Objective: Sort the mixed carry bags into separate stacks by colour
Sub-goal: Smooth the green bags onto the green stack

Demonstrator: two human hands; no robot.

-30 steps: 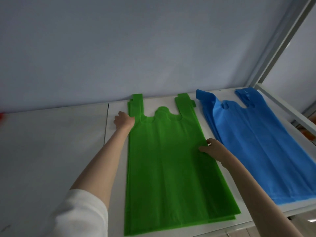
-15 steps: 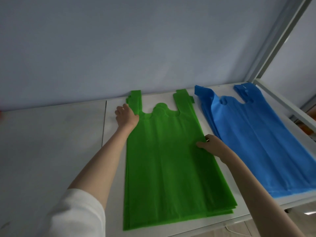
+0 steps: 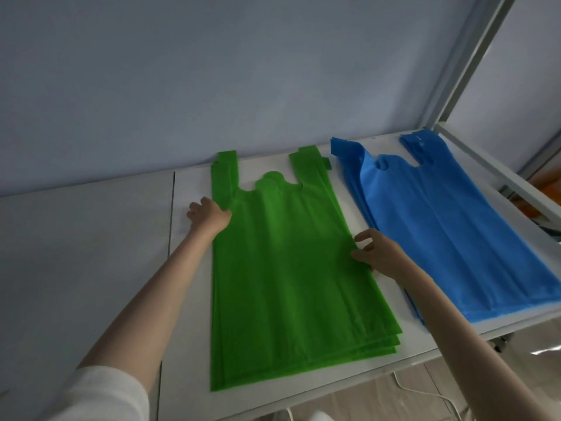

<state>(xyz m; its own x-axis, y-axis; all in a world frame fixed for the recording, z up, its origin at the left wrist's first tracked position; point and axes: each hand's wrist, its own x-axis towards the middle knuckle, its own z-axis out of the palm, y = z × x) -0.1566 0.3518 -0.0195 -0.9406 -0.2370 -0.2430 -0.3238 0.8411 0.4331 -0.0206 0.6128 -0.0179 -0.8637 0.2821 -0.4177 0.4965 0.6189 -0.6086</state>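
Observation:
A stack of green carry bags (image 3: 288,268) lies flat on the white table (image 3: 91,253), handles toward the wall, its lower edges slightly fanned. To its right lies a stack of blue carry bags (image 3: 455,232), also flat. My left hand (image 3: 209,218) sits on the table against the green stack's left edge, just below the left handle, with fingers loosely curled. My right hand (image 3: 376,253) is at the green stack's right edge. Its thumb lies on the top bag and its fingers are raised and loosely bent, holding nothing.
A pale wall runs behind the table. A white metal frame rail (image 3: 501,177) borders the table on the right, close to the blue stack. A seam (image 3: 171,223) splits the tabletop left of the green stack. The floor and a white cable (image 3: 425,396) show below the front edge.
My left hand slid off the green bag's left shoulder to the stack's left edge. My right hand stayed at the right edge, its fingers lifting off the bag.

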